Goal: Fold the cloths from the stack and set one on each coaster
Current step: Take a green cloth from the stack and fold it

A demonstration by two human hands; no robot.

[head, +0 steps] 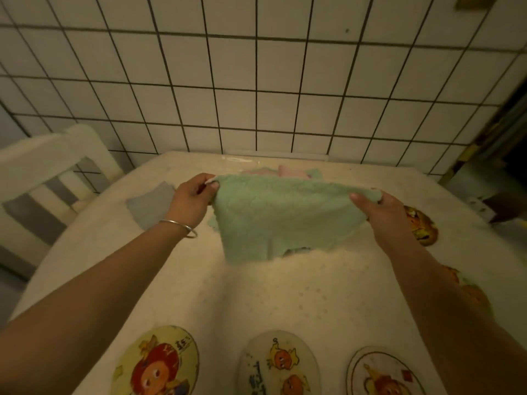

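Observation:
A pale green fluffy cloth [273, 218] hangs stretched above the table. My left hand [191, 199] pinches its upper left corner and my right hand [379, 212] grips its upper right corner. Behind it lies the stack of cloths [288, 171], pink and green, near the wall. Three round cartoon coasters sit along the near edge: one at the left [155, 363], one in the middle [281, 366], one at the right [385, 374]. Another coaster [422, 226] shows beside my right wrist, and one more [470, 292] is half hidden by my right forearm. A sliver of another coaster peeks under the cloth's lower edge.
The table [285, 295] has a cream dotted cover. A grey folded cloth [151, 206] lies at the left by my left hand. A white chair [51, 169] stands at the left. A tiled wall [256, 81] rises directly behind the table.

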